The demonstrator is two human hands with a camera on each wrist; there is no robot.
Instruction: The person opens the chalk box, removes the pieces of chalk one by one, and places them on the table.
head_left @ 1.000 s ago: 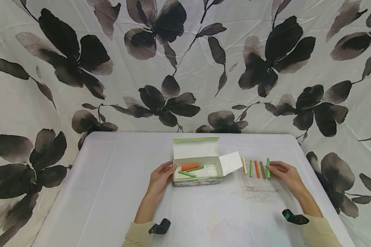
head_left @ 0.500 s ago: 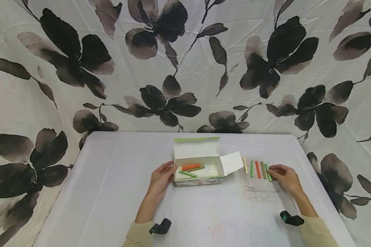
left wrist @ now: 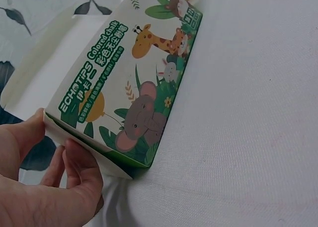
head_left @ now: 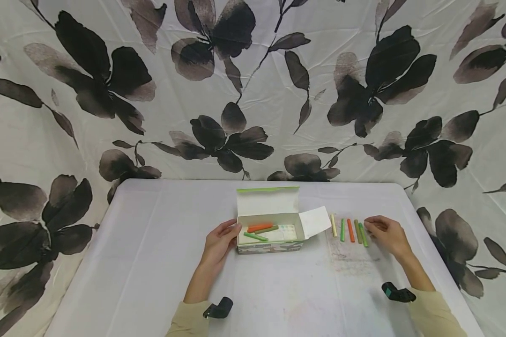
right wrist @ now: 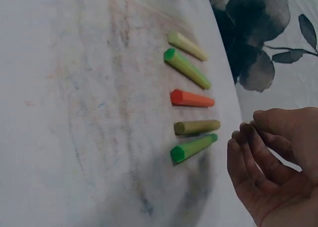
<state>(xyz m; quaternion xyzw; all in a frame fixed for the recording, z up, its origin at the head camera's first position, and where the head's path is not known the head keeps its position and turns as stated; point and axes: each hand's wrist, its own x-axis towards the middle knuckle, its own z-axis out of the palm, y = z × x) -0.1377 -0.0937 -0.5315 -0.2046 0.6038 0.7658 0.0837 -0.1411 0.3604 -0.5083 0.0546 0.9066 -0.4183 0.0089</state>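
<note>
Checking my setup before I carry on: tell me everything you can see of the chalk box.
The chalk box looks like thin card: pale inside, green-edged, its printed front showing an elephant, a giraffe and "Colored chalk" lettering. It sits upright on the table, lid raised at the back, right-end flap folded outward. Inside lie orange chalk, an olive stick and a green stick. The left hand grips its left end.

Mostly matt from here
I see dry-looking chalk sticks [right wrist: 193,98], a smooth cardboard box [left wrist: 117,83], woven cloth [left wrist: 238,113] over the counter [head_left: 152,281], a creased fabric backdrop [head_left: 286,140].
</note>
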